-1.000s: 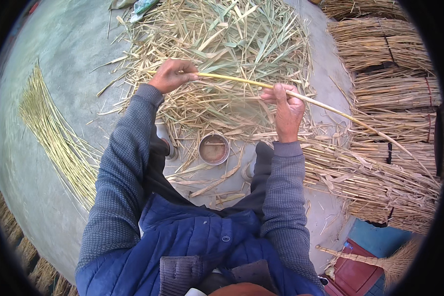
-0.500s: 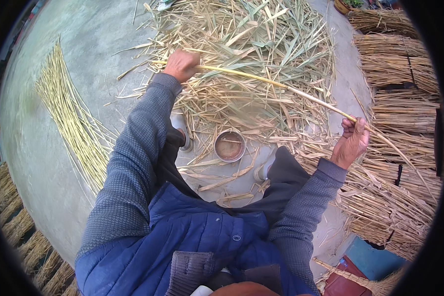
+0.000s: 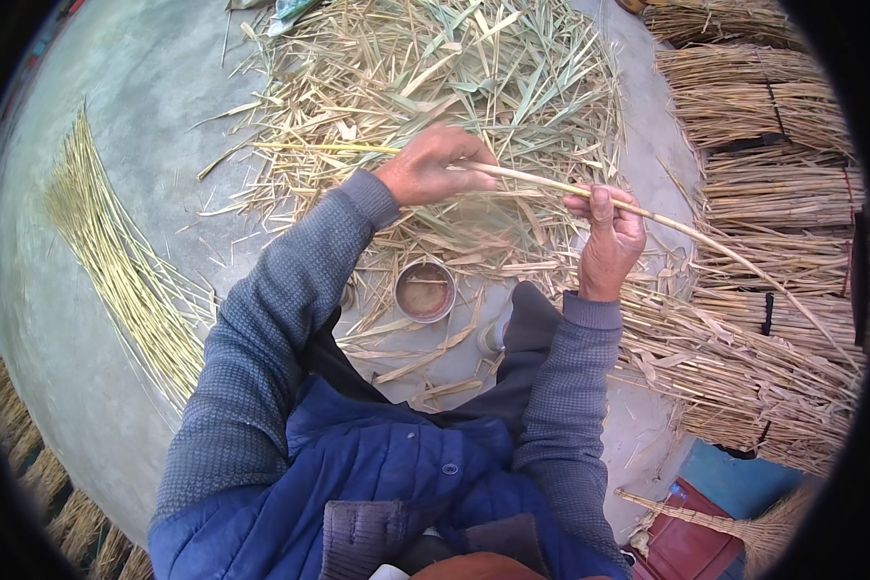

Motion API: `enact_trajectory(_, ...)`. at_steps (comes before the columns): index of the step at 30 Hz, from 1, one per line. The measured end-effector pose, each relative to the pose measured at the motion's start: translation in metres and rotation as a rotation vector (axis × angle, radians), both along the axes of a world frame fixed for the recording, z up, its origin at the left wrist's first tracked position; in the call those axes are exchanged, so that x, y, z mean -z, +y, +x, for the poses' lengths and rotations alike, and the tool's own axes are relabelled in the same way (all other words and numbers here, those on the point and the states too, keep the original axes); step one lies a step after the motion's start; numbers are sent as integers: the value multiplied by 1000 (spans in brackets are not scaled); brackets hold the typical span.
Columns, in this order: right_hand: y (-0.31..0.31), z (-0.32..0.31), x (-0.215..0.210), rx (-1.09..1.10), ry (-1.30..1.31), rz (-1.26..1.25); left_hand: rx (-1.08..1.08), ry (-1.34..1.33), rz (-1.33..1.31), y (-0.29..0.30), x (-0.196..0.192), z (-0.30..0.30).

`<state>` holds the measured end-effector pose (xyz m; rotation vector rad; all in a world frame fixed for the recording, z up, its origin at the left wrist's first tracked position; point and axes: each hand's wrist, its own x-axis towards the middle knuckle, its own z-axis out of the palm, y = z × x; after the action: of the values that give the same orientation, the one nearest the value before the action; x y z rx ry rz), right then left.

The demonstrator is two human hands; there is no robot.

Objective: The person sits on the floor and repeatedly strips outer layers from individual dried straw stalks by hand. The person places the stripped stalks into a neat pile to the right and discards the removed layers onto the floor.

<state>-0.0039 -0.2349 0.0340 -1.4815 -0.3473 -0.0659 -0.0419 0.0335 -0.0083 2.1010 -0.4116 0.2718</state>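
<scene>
A long, slender reed stalk [image 3: 541,181] runs across in front of me, yellowish at its left end and paler toward the right. My left hand [image 3: 439,164] is closed round it near the middle. Further right, my right hand [image 3: 611,237] grips the same stalk between thumb and fingers, and the thin end trails off over the bundles at the right. Beneath both hands lies a wide heap of dry leaves and peelings [image 3: 435,77], part straw-coloured, part grey-green.
A round metal tin [image 3: 425,291] stands on the floor between my feet. To the left lies a fan of bare yellow stalks [image 3: 130,261]. Tied reed bundles [image 3: 773,193] are stacked along the right. A red box [image 3: 691,541] and a small broom [image 3: 735,527] are at the lower right.
My left hand has moved right along the stalk, and my right hand has come inward to the left. The two hands are now much closer together; both still hold the stalk.
</scene>
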Motion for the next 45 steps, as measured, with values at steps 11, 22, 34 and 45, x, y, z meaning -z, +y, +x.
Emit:
enact_trajectory(11, 18, -7, 7, -147, -18, 22, -35, 517, -501, 20, 8, -10)
enact_trajectory(22, 39, -9, 26, -119, 140, -32, -505, 38, 681, 57, 9, -5)
enact_trajectory(34, 17, 7, 4, -45, 82, 0, -211, 151, 403, 88, 28, -15)
enact_trajectory(45, 20, 0, 2, 61, -19, -15, -225, -334, 312, 31, 12, -12)
